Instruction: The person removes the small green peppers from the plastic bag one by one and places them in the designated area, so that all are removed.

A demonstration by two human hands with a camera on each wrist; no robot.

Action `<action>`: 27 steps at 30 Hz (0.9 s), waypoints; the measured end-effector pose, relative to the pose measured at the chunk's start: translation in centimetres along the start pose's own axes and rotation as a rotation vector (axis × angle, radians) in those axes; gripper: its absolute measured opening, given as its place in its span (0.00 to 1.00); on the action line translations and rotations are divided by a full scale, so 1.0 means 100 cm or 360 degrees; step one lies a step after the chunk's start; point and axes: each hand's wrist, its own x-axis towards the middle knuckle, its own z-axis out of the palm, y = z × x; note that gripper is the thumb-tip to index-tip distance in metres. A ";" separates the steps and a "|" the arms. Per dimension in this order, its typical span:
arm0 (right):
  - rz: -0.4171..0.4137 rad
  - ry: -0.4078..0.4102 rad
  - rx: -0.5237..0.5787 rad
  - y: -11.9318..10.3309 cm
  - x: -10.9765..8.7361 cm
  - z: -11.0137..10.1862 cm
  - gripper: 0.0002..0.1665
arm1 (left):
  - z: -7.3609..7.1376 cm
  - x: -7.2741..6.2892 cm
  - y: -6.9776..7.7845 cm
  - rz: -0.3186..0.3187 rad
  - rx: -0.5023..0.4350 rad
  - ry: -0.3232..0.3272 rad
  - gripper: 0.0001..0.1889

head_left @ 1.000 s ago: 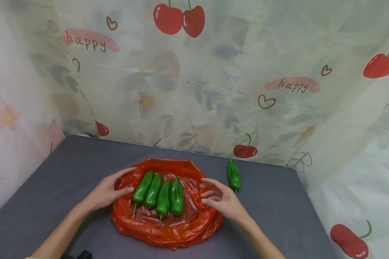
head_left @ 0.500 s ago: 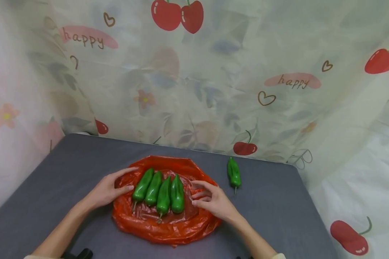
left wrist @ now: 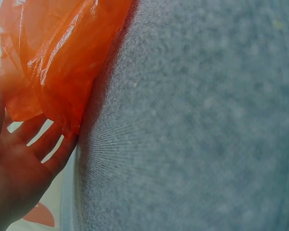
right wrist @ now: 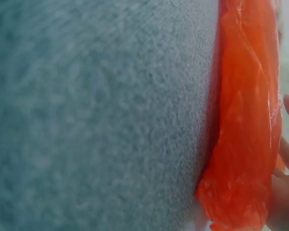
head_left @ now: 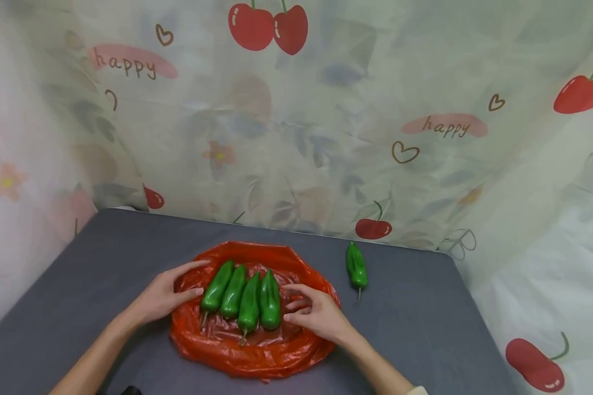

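A red plastic bag (head_left: 257, 365) lies spread open with its rim rolled into a ring. Inside, several green peppers (head_left: 249, 302) lie side by side, stems toward the near side. My left hand (head_left: 160, 293) rests at the bag's left rim, thumb tip close to the leftmost pepper; in the left wrist view its fingers (left wrist: 43, 142) extend beside the bag's outer wall. Over the right side of the bag reaches my right hand (head_left: 318, 315), fingers loosely bent, tips near the rightmost pepper with a small gap. It holds nothing.
One more green pepper (head_left: 357, 267) lies on the dark grey tabletop (head_left: 415, 318), right of the bag near the back edge. A patterned curtain (head_left: 296, 137) hangs behind the table and along both sides. A small black object (head_left: 130, 390) shows at the bottom edge.
My right hand has moved left from the bag's right rim to over its inside, closer to the peppers. The left hand and the peppers stay where they were.
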 end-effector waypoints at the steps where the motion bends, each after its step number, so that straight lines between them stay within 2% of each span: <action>1: 0.0006 0.0002 -0.0019 0.001 0.001 0.001 0.32 | 0.000 0.000 -0.001 0.0001 -0.0002 0.0002 0.30; 9: 0.0048 -0.0065 -0.0089 0.005 0.007 0.006 0.32 | 0.000 0.001 -0.003 0.0008 0.0032 0.0005 0.30; 16: 0.0064 -0.0073 -0.0108 0.004 0.010 0.009 0.33 | 0.001 0.002 -0.003 0.0008 0.0068 0.0001 0.30; 27: -0.0014 -0.0133 -0.0207 0.004 0.012 0.015 0.39 | 0.001 0.000 -0.002 0.0005 0.0044 -0.0001 0.30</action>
